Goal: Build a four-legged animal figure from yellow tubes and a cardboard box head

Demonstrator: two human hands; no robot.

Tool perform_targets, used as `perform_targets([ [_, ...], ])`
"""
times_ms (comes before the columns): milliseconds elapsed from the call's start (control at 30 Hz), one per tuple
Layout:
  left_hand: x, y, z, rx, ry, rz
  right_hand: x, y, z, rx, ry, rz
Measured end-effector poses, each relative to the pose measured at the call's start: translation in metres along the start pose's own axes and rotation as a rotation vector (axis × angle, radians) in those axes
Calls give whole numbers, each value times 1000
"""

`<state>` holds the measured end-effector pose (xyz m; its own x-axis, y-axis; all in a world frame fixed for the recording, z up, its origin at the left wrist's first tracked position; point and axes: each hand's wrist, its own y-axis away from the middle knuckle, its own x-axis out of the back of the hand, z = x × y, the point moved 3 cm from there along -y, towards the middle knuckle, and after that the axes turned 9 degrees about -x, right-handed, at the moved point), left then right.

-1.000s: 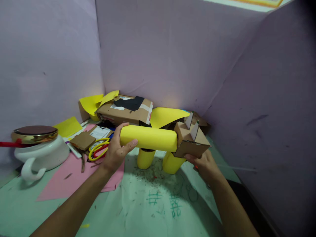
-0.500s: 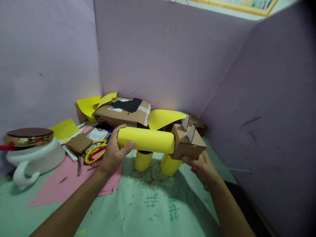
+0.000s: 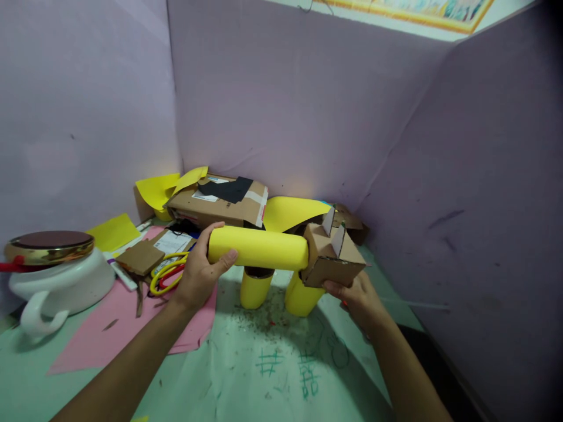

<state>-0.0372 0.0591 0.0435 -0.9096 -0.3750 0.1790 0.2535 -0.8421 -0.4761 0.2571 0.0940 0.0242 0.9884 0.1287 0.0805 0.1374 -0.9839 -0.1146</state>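
Note:
My left hand (image 3: 206, 266) is wrapped round the left end of a yellow paper-covered tube (image 3: 259, 247), which lies level above the table. In my right hand (image 3: 352, 292) is a small brown cardboard box (image 3: 336, 266) with two upright pointed flaps on top. The box meets the tube's right end; whether they are fixed together I cannot tell. Below them a short yellow tube (image 3: 255, 290) with an open dark top stands on the table. Another short yellow tube (image 3: 302, 296) stands right of it, partly hidden by the box.
A shipping carton (image 3: 220, 208) with black paper lies against the wall, yellow sheets (image 3: 294, 212) beside it. At left are a white mug (image 3: 65, 281) with a gold-rimmed lid, pink paper (image 3: 127, 334), cardboard scraps (image 3: 141, 256) and yellow-handled scissors (image 3: 165, 272). Dark crumbs dot the green tabletop (image 3: 237, 375).
The cardboard box has shifted slightly left and down in my right hand, tilting a little. The long tube and my left hand have hardly moved. The view has shifted slightly.

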Motion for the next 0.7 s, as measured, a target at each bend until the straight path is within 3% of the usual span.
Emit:
perform_targets([
  [133, 1, 0, -2, -10, -64, -54, 0, -2, 2, 3, 37, -13],
  [300, 0, -2, -2, -16, -95, -69, -3, -3, 3, -17, -106, -52],
  [700, -3, 1, -17, 29, 182, 80, -4, -8, 5, 103, -113, -68],
])
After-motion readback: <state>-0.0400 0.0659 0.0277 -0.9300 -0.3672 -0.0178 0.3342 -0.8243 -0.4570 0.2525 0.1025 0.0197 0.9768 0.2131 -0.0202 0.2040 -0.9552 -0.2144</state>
